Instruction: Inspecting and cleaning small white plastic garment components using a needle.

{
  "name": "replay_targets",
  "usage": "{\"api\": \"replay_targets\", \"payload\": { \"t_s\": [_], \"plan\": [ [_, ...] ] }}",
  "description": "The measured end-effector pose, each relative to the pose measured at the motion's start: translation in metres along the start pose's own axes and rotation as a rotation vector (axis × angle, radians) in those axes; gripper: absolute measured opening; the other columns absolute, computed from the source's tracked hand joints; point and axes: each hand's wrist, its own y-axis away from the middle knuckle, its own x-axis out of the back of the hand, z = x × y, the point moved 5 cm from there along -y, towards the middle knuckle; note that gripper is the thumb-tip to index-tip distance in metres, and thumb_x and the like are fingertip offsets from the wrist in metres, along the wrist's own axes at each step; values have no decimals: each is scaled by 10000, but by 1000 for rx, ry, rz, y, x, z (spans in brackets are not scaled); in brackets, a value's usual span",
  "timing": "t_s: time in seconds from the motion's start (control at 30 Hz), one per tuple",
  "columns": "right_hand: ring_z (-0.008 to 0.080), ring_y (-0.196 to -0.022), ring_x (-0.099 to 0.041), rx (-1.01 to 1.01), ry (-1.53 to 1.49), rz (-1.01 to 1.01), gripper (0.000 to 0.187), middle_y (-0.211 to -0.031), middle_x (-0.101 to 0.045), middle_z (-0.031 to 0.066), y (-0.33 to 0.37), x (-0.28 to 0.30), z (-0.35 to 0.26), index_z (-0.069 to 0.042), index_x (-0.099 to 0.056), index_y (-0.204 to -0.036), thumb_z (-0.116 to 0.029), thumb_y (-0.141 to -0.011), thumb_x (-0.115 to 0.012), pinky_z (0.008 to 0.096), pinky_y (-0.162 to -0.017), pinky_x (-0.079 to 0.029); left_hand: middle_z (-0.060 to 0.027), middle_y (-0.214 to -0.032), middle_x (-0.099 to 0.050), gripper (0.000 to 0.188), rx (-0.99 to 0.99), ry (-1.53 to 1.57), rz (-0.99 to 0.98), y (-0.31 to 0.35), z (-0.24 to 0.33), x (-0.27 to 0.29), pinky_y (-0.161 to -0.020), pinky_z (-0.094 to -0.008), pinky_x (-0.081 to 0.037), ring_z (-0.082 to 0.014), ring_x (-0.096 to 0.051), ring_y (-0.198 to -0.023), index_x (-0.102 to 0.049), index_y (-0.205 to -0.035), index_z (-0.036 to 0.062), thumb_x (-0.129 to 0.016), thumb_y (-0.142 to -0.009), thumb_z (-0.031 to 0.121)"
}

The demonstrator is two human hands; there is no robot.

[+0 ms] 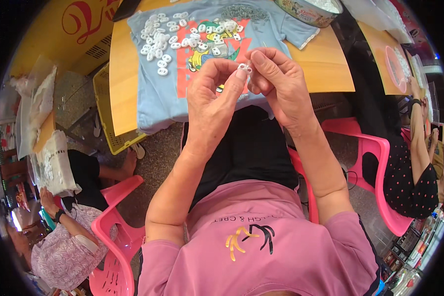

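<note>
While your fingertips meet just above your lap, your left hand [209, 96] and right hand [276, 81] pinch one small white plastic piece [244, 67] between thumb and forefinger tips, fingers narrow and closed on it, the other fingers curled loosely behind. That piece sits in the air over the near edge of the wooden table [325, 64], right in front of the light blue T-shirt [158, 98] spread across the tabletop and hanging over its near edge. On the shirt, toward the table's far left corner, lies a scatter of more white pieces [158, 44], and a heap of small grey metal parts [244, 12] rests near the far edge. A round tin [308, 12] stands at the far right corner. Pink plastic chairs [116, 232] stand on both sides of you, and other people sit at your left and at your right.
</note>
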Motion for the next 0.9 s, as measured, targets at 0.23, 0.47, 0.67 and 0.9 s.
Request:
{"api": "replay_targets", "payload": {
  "t_s": [0.23, 0.47, 0.67, 0.9],
  "plan": [
    [47, -576, -411, -66, -49, -47, 174, -724, -539, -31, 0, -1, 8, -25, -657, -1015, -181, -953, -612, 226, -554, -383, -30, -839, -639, 160, 38, 16, 20, 0, -3, 3, -736, -239, -478, -74, -579, -783, -616, -945, -19, -652, -905, 132],
    [38, -578, -402, -44, -24, -12, 156, -746, -556, -33, 1, -3, 8, -40, -659, -1013, -175, -957, -607, 214, -545, -374, -37, -816, -652, 168, 12, -26, 37, 0, -3, 3, -708, -242, -486, -76, -589, -756, -620, -934, -25, -655, -902, 136],
    [35, -567, -419, -28, -67, 4, 156, -773, -588, -17, 0, -1, 11, -30, -650, -1012, -166, -938, -637, 212, -533, -389, -22, -863, -639, 153, 65, -2, 13, 2, -3, 3, -709, -223, -465, -65, -571, -782, -614, -962, -8, -656, -904, 127],
    [42, -575, -468, 0, -17, 6, 197, -765, -597, -6, 1, -2, 12, -11, -637, -998, -183, -911, -681, 216, -528, -419, -16, -924, -624, 171, 105, 59, -6, 1, -6, 4, -740, -219, -454, -69, -562, -826, -609, -998, 11, -656, -908, 148]
  ]
}}
